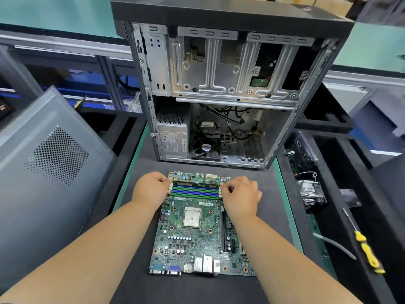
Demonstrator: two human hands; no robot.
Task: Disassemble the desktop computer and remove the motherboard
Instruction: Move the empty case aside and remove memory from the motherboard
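Two hands (151,189) (240,195) pinch the flat green motherboard's (192,242) ridged slots.

Both forearms are bare from the bottom edge of the view up to the wrists, with no sleeve cuffs showing, and the left hand (151,189) and right hand (241,194) wear no gloves, rings or watch.

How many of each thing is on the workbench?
Circuit board: 1
Computer case: 1
Side panel: 1
Yellow screwdriver: 1
Metal cooler: 1
Total: 5
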